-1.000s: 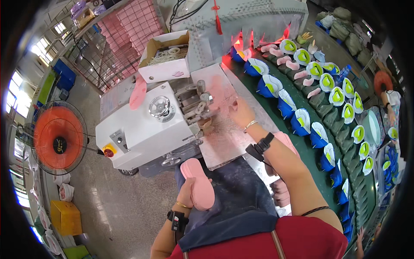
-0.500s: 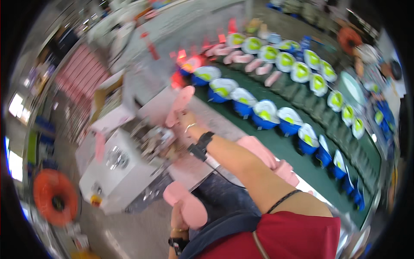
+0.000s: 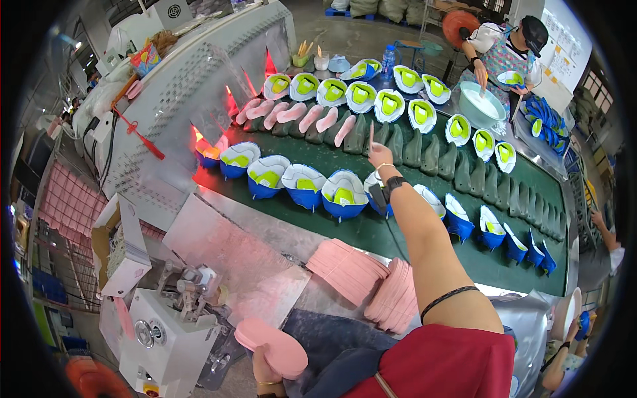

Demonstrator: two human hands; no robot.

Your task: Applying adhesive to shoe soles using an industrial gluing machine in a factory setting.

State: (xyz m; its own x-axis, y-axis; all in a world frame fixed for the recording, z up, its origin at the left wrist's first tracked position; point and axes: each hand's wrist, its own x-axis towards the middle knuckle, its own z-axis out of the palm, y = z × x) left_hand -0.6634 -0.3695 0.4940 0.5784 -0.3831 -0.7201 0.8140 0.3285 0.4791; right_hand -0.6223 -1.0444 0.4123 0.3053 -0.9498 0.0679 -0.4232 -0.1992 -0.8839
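My right hand (image 3: 379, 154) reaches out over the green conveyor belt (image 3: 398, 232), index finger raised, with nothing visible in it. It hovers above a row of dark green shoe lasts (image 3: 424, 149), just right of the last pink insole (image 3: 344, 130) lying on those lasts. Blue shoe uppers with yellow-green linings (image 3: 344, 194) stand in a row below my wrist. My left hand (image 3: 267, 366), at the bottom edge, holds one pink insole (image 3: 273, 343) flat. A fanned stack of pink insoles (image 3: 371, 285) lies on the bench by my right elbow.
A white bench machine (image 3: 169, 338) stands at lower left beside a cardboard box (image 3: 123, 252). A grey tunnel oven (image 3: 199, 86) glows red at the belt's left end. A co-worker (image 3: 504, 46) works over a teal basin (image 3: 481, 106) at the far right.
My head has turned from the machine to the belt. My right hand swung from the machine out across the belt; the pink insole it carried is no longer in it.
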